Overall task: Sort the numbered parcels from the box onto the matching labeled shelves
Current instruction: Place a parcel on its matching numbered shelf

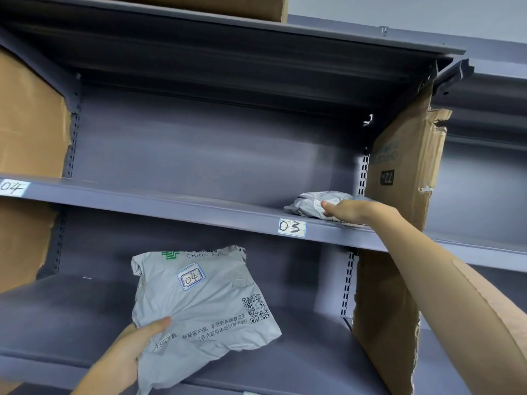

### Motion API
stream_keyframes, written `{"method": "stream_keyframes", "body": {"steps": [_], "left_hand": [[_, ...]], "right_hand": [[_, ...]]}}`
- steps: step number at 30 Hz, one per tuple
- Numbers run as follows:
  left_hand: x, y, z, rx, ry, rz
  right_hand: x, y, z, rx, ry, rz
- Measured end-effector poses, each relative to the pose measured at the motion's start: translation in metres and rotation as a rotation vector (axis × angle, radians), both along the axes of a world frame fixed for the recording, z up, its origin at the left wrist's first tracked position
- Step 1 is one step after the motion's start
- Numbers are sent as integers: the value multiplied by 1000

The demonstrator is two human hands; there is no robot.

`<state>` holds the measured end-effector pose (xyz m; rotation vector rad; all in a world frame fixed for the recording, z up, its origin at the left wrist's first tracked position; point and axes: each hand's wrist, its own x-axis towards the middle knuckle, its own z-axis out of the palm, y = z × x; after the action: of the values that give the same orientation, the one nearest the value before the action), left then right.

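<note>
Parcel on shelf, prob. just right of 03 label

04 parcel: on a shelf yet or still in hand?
In hand. The left hand grips the 04 parcel by its lower corner, held up in front of the lower shelf bay, not lying on it. The 04 label is up left.

grey shelf, parcel lying on it

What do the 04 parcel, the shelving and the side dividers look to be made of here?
04 parcel: grey plastic mailer film, matte with a slight sheen, going by its soft creases and printed text.
Shelving: probably painted metal, smooth blue-grey, with slotted uprights.
Divider: brown corrugated cardboard, with torn, ragged edges.
</note>
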<state>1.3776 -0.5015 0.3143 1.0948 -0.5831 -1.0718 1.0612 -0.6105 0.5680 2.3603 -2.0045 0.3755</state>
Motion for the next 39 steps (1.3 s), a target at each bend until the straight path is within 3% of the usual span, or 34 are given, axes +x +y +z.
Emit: {"method": "stream_keyframes", "body": {"steps": [5, 11, 23, 34, 39], "left_hand": [[7, 12, -3, 10, -23, 41], [19, 43, 1, 22, 10, 62], [89, 177, 6, 71, -25, 312], [174, 331, 12, 116, -26, 459], [199, 367, 22, 100, 4, 514]], "right_hand": [[2, -12, -3, 11, -20, 60], [15, -8, -12, -162, -46, 89], [155, 84, -42, -319, -62, 489], [269, 184, -95, -289, 18, 698], [305, 208, -129, -152, 45, 788]]}}
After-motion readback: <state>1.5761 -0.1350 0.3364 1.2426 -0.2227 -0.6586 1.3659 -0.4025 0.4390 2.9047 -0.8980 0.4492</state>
